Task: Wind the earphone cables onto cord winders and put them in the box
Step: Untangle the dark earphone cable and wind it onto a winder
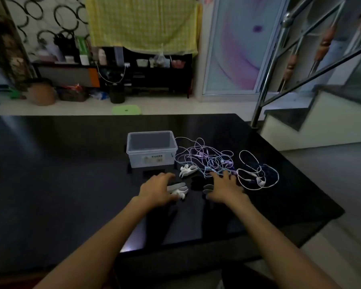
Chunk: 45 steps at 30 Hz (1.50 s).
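Observation:
A clear plastic box [152, 157] stands open on the black table [71, 174]. To its right lies a tangle of purple and blue earphone cables [208, 159], and further right a white earphone cable [252, 176]. A white cord winder [188, 170] sits in front of the box. My left hand [156, 189] rests over another white cord winder [178, 189], its fingers spread and touching it. With fingers spread, my right hand [225, 187] lies flat at the near edge of the cable tangle, beside a dark winder [197, 184] that is hard to make out.
The table's right edge [313, 174] runs close to the white cable. Beyond the far edge stand a green stool [126, 109], a cluttered black shelf [146, 69] and a stair railing [275, 65] at the right.

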Tool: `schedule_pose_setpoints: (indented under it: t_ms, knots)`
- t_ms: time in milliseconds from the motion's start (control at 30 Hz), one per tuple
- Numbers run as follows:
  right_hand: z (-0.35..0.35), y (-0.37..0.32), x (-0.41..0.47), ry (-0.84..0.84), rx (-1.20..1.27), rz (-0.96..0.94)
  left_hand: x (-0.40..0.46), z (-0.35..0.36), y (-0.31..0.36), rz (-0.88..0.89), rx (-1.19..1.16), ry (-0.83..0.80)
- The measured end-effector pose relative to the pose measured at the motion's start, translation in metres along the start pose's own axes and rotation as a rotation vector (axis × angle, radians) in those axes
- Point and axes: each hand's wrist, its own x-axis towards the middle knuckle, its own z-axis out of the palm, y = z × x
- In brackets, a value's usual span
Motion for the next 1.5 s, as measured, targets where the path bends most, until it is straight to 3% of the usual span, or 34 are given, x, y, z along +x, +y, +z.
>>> schedule_pose_setpoints:
  t_ms: [133,267,400,500,633,733,800,833,933,1033,1100,1200,1367,1433,1500]
  knots:
    - [0.024,0.008,0.013,0.011,0.04,0.096,0.013,0.018,-0.008,-0.009,-0.046,0.015]
    - [0.034,0.019,0.017,0.149,0.063,-0.128,0.013,0.019,-0.017,-0.04,-0.083,0.205]
    - [0.042,-0.001,0.023,0.072,0.262,-0.356,0.01,0.01,-0.035,-0.143,-0.043,0.345]
    - [0.053,-0.029,0.024,0.148,0.424,-0.394,0.015,0.007,-0.035,-0.143,-0.009,0.411]
    - [0.037,-0.034,0.029,0.017,0.75,-0.443,0.025,0.01,-0.02,-0.051,0.075,0.456]
    - [0.013,0.001,0.031,0.209,0.658,-0.342,0.036,0.012,-0.005,0.056,0.032,0.374]
    - [0.003,0.041,0.031,0.437,0.409,-0.096,0.039,0.019,0.011,0.21,-0.022,0.225]
    - [0.002,0.063,0.03,0.471,0.273,0.039,0.038,0.025,0.02,0.267,-0.012,0.14]
    - [0.009,0.105,0.023,0.254,0.036,0.251,0.034,0.044,0.044,0.324,0.185,0.032]
    - [0.012,0.121,0.023,0.327,-0.022,0.065,0.035,0.052,0.067,0.346,0.238,0.203]
    - [0.008,0.127,0.024,0.254,0.056,-0.106,0.042,0.051,0.083,0.395,0.117,0.248]
    - [0.0,0.136,0.021,0.151,0.282,-0.212,0.061,0.048,0.111,0.484,-0.005,0.076]
    - [0.005,0.14,0.016,-0.022,0.275,-0.204,0.097,0.057,0.145,0.632,0.263,-0.206]
    - [-0.002,0.145,0.013,-0.083,0.297,-0.214,0.102,0.061,0.145,0.637,0.38,-0.236]
    - [-0.012,0.15,0.009,-0.117,0.498,-0.256,0.101,0.062,0.14,0.663,0.317,-0.146]
